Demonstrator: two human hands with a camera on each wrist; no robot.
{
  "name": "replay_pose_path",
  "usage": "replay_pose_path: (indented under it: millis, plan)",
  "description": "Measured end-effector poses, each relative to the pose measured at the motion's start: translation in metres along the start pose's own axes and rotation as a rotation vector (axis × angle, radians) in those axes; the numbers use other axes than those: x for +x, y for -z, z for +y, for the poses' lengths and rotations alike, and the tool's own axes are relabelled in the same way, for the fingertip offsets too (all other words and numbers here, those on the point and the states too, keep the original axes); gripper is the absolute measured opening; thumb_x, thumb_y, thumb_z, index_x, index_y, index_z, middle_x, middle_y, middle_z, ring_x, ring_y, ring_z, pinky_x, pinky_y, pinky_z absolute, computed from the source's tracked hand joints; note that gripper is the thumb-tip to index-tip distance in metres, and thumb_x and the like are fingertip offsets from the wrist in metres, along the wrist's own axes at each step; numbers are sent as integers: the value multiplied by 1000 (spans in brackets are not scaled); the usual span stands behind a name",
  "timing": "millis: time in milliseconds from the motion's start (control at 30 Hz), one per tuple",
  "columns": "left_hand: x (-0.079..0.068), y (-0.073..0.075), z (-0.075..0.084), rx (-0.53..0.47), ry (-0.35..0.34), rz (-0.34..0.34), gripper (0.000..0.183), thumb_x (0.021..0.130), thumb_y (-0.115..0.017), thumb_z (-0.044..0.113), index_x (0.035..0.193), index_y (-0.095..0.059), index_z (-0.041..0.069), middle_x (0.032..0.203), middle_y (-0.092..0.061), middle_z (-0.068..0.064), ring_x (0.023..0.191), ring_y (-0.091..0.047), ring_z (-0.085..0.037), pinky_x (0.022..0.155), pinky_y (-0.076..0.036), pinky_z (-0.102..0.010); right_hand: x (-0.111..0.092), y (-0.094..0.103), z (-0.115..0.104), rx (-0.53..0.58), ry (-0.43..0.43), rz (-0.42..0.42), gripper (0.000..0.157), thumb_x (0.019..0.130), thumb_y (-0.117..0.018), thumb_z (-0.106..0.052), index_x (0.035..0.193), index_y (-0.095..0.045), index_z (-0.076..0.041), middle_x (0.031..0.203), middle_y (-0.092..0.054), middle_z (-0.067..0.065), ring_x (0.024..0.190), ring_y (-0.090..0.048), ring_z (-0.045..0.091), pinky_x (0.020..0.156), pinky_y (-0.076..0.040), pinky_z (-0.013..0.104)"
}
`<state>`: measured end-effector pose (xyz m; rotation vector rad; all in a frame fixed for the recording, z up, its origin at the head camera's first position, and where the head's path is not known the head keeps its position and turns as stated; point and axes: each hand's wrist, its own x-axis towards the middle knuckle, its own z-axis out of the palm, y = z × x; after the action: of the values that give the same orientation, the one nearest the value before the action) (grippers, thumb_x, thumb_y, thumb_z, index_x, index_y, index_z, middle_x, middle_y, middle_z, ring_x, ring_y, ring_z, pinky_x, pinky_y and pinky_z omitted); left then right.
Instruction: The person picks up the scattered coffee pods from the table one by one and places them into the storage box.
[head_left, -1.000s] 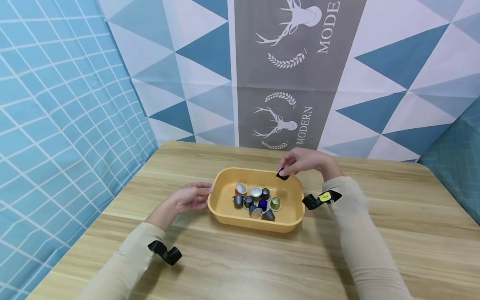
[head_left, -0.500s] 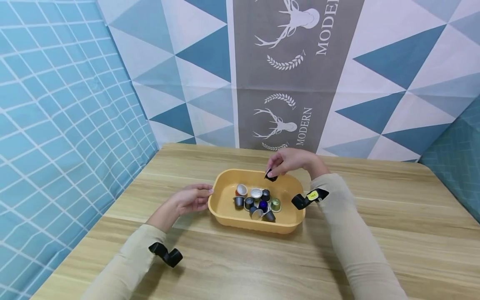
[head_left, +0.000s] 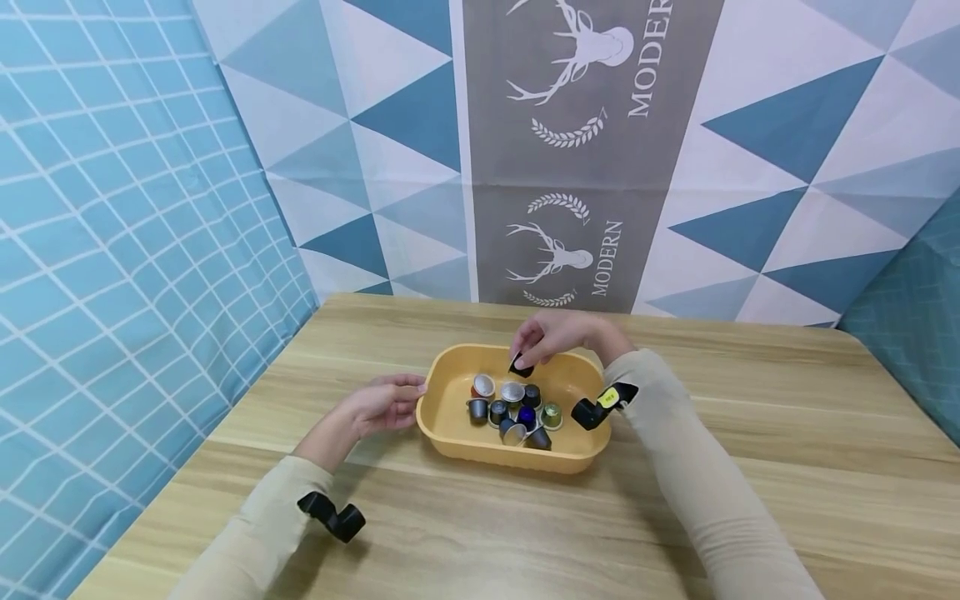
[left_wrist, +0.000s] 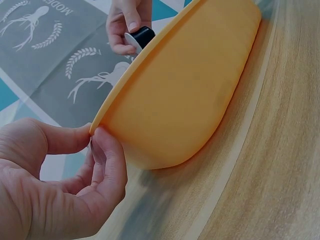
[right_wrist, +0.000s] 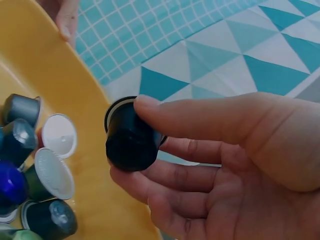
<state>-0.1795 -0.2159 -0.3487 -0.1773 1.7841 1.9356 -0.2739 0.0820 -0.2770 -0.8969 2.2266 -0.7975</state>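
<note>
A yellow plastic basin (head_left: pixel 465 447) stands on the table with several coffee capsules (head_left: pixel 527 415) lying in it: grey, dark, blue, green and silver-lidded ones. My left hand (head_left: pixel 386 403) pinches the basin's left rim between thumb and fingers, as the left wrist view shows closely (left_wrist: pixel 65 185). Over the back part of the basin, my right hand (head_left: pixel 553 335) pinches a black coffee capsule (right_wrist: pixel 132 137) between thumb and fingers, above the other capsules. In the right wrist view its pale rim edge shows at the top left.
The wooden table (head_left: pixel 480 533) extends around the basin on all sides. A patterned cloth wall (head_left: pixel 405 167) rises behind the table, and a blue grid cloth (head_left: pixel 135 250) hangs at the left. Black camera mounts (head_left: pixel 604 406) sit on both sleeves.
With the black capsule in its fingers, my right hand has moved left and slightly down over the basin. My left hand has kept its hold on the rim.
</note>
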Motion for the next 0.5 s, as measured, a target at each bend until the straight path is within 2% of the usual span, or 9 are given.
replay_pose_path:
  millis: [200,367,500]
  plan:
    - [1,1,-1,4,2,-3,30,99,-48,10,127,-40,1,78,-61,6,68,-57,-2,62,-51,-16,9,-7,0,38,13,-63,22,88,-68,-12,107,-64,-4,89,-70,-6,81,-60,3,74,-51,23]
    - [2,0,-1,16,6,-4,34,100,-46,10,132,-38,0,77,-59,7,66,-55,-1,62,-51,-16,14,-13,-4,51,46,-118,19,88,-67,-10,106,-64,-3,89,-70,-6,81,-60,4,81,-53,32]
    - [1,-1,0,10,8,0,32,100,-46,9,129,-39,0,75,-58,7,64,-53,-1,62,-52,-16,18,-18,-10,20,52,-139,19,87,-68,-10,104,-65,-3,89,-70,-3,79,-61,5,80,-54,33]
